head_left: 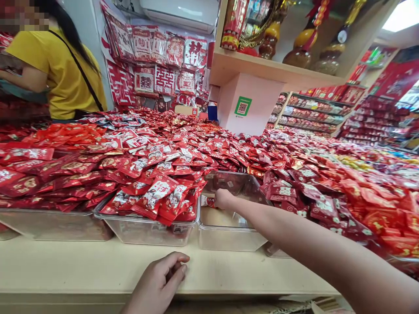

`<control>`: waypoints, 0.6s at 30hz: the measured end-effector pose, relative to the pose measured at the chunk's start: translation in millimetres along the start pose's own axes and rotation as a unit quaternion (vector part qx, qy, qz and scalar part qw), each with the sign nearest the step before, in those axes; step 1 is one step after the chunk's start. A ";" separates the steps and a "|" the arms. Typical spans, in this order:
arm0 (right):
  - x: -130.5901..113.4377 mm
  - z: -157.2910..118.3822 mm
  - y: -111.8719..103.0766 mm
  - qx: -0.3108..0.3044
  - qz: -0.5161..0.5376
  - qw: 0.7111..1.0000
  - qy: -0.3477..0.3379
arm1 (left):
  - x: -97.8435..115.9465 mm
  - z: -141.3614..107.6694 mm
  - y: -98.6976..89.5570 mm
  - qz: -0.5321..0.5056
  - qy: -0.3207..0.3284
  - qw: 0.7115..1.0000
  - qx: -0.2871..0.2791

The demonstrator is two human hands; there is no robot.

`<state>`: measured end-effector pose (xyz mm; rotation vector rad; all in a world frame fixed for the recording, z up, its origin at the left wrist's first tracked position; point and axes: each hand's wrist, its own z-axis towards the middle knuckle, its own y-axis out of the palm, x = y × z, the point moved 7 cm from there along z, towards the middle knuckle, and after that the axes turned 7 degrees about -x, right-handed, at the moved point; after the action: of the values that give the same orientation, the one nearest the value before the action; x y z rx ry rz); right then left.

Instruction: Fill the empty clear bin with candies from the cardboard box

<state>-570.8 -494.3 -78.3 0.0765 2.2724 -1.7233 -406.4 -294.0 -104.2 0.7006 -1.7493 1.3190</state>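
My right hand reaches down into a clear plastic bin, its fingers closed on a small red-and-white candy packet. Most of that packet's far side shows; the fingertips are partly hidden. Just left of it, another clear bin is heaped with red candy packets printed with white cartoon figures. Low in front of these bins is my left hand, near the counter's front edge. Its fingers are loosely curled, thumb apart from the index finger, and I see nothing in it.
Dark red packets pile up right of the bin, with brighter red ones beyond. A pale counter runs along the front. A wooden shelf overhangs the heap. At the back left stands a person in a yellow top.
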 end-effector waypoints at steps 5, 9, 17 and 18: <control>-7.0 -4.7 -4.2 -0.013 -0.054 0.998 -0.013 | -0.9 1.0 0.4 0.013 -0.003 1.000 0.002; -23.0 -17.2 -7.8 -0.013 -0.042 0.995 -0.095 | 0.8 -1.9 -0.5 0.014 0.006 1.000 0.014; -44.8 -32.4 -6.4 -0.025 -0.056 0.985 -0.160 | 7.0 -5.9 -2.6 0.002 0.028 0.999 0.041; -46.0 -35.0 -13.6 -0.027 -0.062 0.985 -0.157 | 6.8 -6.0 -2.8 -0.002 0.030 0.999 0.045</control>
<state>-536.5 -459.0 -45.2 -0.3311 2.1242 -1.5983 -406.0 -288.8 -96.3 0.7072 -1.6487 1.4086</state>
